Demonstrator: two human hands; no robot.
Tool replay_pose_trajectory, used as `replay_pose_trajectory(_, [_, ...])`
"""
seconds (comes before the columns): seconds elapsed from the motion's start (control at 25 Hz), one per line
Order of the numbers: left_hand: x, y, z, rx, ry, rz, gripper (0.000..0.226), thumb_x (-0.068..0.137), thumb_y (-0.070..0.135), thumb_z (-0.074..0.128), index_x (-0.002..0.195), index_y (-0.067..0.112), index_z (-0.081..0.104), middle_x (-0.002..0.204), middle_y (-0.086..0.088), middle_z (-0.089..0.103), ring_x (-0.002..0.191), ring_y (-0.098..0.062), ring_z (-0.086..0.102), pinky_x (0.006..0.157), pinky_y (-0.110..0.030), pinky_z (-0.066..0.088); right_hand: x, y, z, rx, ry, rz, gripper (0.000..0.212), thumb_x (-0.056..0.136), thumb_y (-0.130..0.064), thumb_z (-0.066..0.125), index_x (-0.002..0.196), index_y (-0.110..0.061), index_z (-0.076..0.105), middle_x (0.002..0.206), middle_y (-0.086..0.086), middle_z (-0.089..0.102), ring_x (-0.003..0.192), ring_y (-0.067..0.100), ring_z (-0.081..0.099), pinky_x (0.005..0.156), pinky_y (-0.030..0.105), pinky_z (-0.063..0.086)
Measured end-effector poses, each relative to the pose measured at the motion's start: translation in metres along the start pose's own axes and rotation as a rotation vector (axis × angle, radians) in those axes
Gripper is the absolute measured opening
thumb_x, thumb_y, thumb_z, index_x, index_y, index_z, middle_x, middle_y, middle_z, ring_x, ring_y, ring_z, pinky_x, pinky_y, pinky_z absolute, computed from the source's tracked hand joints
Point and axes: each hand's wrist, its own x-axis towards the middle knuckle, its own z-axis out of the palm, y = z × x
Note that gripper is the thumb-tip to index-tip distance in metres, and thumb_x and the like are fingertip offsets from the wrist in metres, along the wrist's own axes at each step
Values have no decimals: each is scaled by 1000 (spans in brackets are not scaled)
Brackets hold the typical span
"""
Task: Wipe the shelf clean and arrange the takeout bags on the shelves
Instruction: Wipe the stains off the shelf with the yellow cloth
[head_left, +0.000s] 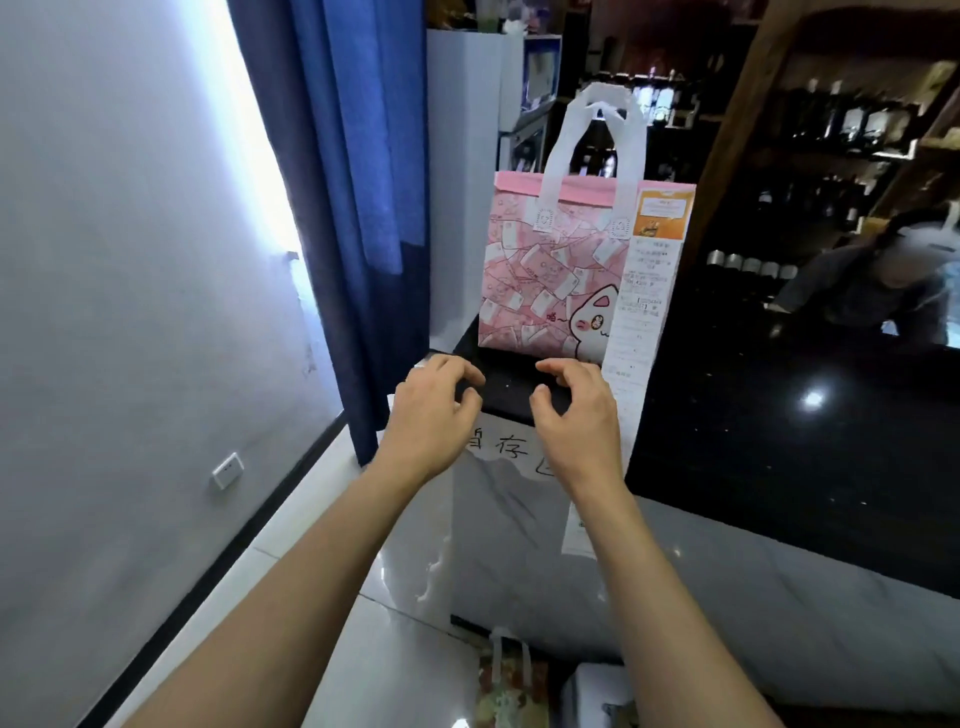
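Takeout bag (550, 270): pink, upright on black shelf (511, 387), handles up, receipt facing out. Left hand (434, 402), right hand (574, 410): fingers loosely curled, empty, just short of it.

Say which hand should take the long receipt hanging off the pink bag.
Probably the right hand: the receipt hangs down the pink bag's right edge, just beside it. The left hand sits farther off, and neither hand holds anything.

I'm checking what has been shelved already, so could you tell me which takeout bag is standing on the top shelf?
The pink cat-print bag with white handles stands upright on the black shelf top; the other bag sits low by the floor.
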Motion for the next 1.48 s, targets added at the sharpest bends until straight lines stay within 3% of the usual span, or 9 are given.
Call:
replay_pose_trajectory(0.2, [-67,10,-8,62,116,-210,16,96,20,52,105,23,64,115,2,62,105,-17,57,91,-30,50,-30,0,7,85,-201,-110,26,92,-21,61,116,-28,66,116,-13,57,112,13,56,100,44,47])
replay_pose_trajectory(0.36, [-134,16,-22,109,184,-354,17,95,17,51,105,21,64,114,2,61,107,-19,57,100,-43,45,-67,-9,17,166,-347,-155,22,94,-26,60,116,-28,65,115,-12,57,110,9,54,98,41,50])
replay_pose_trajectory(0.68, [-265,10,-76,264,402,-649,18,95,21,49,107,24,62,114,3,63,107,-19,55,98,-39,42,-166,-75,54,335,-672,-332,19,96,-27,61,115,-30,65,111,-14,56,105,10,58,94,39,54])
replay_pose_trajectory(0.88, [-360,14,-113,320,550,-836,18,96,21,47,108,23,60,116,3,62,109,-17,52,96,-38,44,-248,-123,78,422,-912,-472,22,96,-26,60,118,-26,66,118,-5,59,108,14,58,79,13,45])
replay_pose_trajectory(1.08, [-465,33,-141,361,699,-1005,15,96,20,49,106,23,61,113,6,60,108,-16,52,91,-35,45,-348,-170,74,524,-1113,-568,21,96,-25,61,116,-25,67,113,-8,58,110,10,56,86,22,50])
replay_pose_trajectory(1.2, [-526,55,-155,382,791,-1071,15,95,20,50,105,23,61,109,7,61,105,-15,53,89,-30,43,-407,-193,59,547,-1207,-634,20,96,-23,61,115,-25,68,113,-7,60,109,10,57,78,1,37])
replay_pose_trajectory(1.28, [-566,73,-161,414,827,-1101,16,95,20,51,106,23,61,113,5,63,106,-15,53,91,-31,43,-446,-208,44,554,-1254,-659,20,95,-21,60,114,-25,68,111,-6,61,107,10,58,75,-2,34])
replay_pose_trajectory(1.4, [-630,103,-165,441,876,-1150,14,96,21,51,106,23,61,114,4,64,107,-16,53,90,-32,44,-506,-225,11,594,-1316,-698,21,95,-20,60,114,-24,69,109,-6,60,106,11,59,85,8,42])
replay_pose_trajectory(1.48, [-670,124,-168,450,912,-1177,14,97,21,52,107,24,61,115,4,63,108,-17,53,90,-34,47,-543,-232,-13,622,-1354,-716,22,95,-20,59,114,-24,70,110,-7,59,106,13,60,92,31,53])
